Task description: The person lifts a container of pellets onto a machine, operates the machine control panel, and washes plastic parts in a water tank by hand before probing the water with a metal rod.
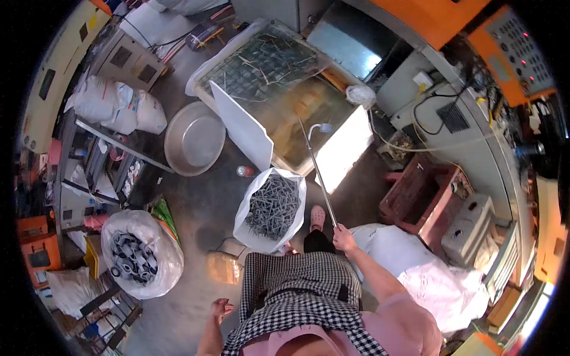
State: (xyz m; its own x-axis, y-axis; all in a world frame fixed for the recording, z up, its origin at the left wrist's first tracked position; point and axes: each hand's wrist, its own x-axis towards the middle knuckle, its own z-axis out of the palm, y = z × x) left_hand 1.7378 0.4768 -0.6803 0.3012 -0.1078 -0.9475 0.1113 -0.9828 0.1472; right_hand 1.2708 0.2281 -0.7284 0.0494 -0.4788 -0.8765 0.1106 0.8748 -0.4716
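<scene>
My right hand [343,237] is closed around the lower end of a long thin metal rod [320,179]. The rod reaches up and over a large white-rimmed tank [278,161] of murky brownish water, its far end above or at the water. My left hand [221,310] hangs low beside the checked apron, fingers curled; whether anything is in it is too small to tell. In front of my body stands an open white sack [242,221] full of thin grey pieces [273,206]. A white board [242,127] leans on the tank's near left side.
Left of the tank is a round metal basin [196,139]; below it, a clear bag [169,270] of dark curved parts. A red can [244,171] stands on the floor. At the right are a reddish crate [418,193], a grey box [469,222] and large white sacks [392,255].
</scene>
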